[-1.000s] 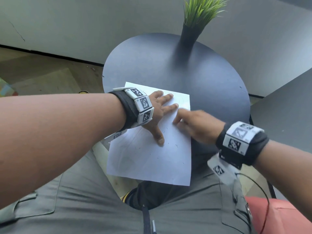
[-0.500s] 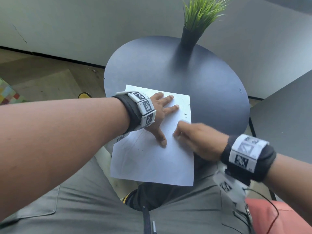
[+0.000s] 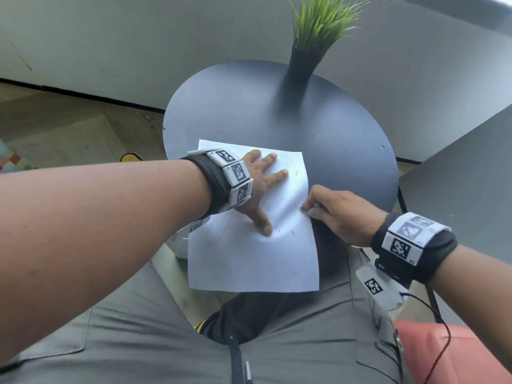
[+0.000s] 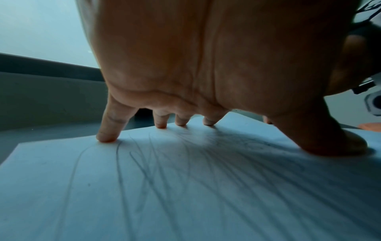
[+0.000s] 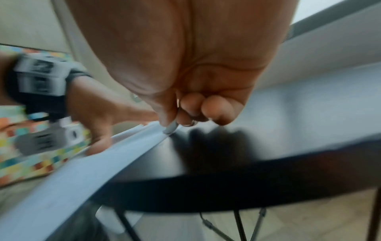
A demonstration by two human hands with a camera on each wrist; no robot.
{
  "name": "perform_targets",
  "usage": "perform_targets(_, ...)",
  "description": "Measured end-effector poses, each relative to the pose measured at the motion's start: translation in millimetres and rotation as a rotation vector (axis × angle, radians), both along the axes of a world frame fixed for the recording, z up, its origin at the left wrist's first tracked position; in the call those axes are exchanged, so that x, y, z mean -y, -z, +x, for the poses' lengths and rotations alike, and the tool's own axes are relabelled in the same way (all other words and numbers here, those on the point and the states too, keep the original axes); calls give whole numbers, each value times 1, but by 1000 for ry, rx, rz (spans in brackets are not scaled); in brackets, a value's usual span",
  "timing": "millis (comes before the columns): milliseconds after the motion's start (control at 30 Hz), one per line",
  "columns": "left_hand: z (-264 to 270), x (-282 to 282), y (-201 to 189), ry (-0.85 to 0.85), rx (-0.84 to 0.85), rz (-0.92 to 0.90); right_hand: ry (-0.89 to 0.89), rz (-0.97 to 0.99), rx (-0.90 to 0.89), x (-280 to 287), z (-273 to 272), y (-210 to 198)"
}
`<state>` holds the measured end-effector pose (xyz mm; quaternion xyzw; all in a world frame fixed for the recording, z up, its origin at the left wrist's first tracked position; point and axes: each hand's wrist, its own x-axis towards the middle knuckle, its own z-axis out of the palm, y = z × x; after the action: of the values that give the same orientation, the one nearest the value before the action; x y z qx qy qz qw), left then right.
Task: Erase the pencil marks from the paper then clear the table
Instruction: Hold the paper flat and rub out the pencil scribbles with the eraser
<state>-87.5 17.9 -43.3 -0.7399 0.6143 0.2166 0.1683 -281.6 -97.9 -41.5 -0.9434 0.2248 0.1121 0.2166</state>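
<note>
The left hand lies spread on the paper, fingers straight, tips and thumb pressing the sheet down; it holds nothing. The right hand is curled at the sheet's right edge, its fingertips bunched with the thumb around something small and pale, likely an eraser, though that view is too blurred to be sure. It touches the paper just where the edge meets the table, and the sheet buckles up in a ridge between the two hands.

The paper sits at the near rim of the round table, its lower part hanging out over the person's lap. From the left wrist, long pencil marks fan across the sheet under and behind the palm, still dark. From above, the sheet looks mostly pale, with short dark flecks scattered about the right side.

So, as I judge it, the rubbing is well underway but not finished: plenty of lines are left under the left hand. Clearing the table has not begun. A plant stands at the far side.
</note>
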Motion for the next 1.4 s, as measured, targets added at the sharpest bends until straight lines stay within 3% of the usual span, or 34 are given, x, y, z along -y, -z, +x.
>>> perform_targets(67, 0, -1, 0, 5, 0, 0, -10, 0, 12, -3, -3, 0)
perform_targets(167, 1, -1, 0, 27, 11, -9, -171, 31, -48, -23, -7, -1)
perform_targets(333, 3, 0, 6, -22, -33, -41, 67, -33, 140, -4, 7, -17)
perform_targets(400, 2, 0, 11, -42, -40, -72, 78, -13, 199, -7, 16, -17)
perform_targets(533, -5, -2, 17, -74, -38, -162, 52, 7, 58, -13, 30, -1)
perform_targets(767, 23, -20, 19, -53, -42, -153, 207, -27, -48, 12, 45, 1)
perform_targets(833, 23, -19, 19, -41, -8, -133, 153, -51, -67, 2, 48, -2)
perform_targets(967, 17, -16, 19, -31, -1, -116, -184, 13, -98, -35, 45, -6)
perform_targets(1000, 16, -15, 18, -29, -1, -113, -199, -1, -91, -32, 47, -7)
perform_targets(1133, 18, -14, 19, -29, 12, -98, 68, -92, -41, -5, 57, -7)
perform_targets(1300, 17, -15, 20, -18, 24, -87, -286, -17, -111, -45, 48, -6)
perform_targets(1400, 17, -14, 19, -31, 15, -91, -67, -160, -45, -12, 57, -6)
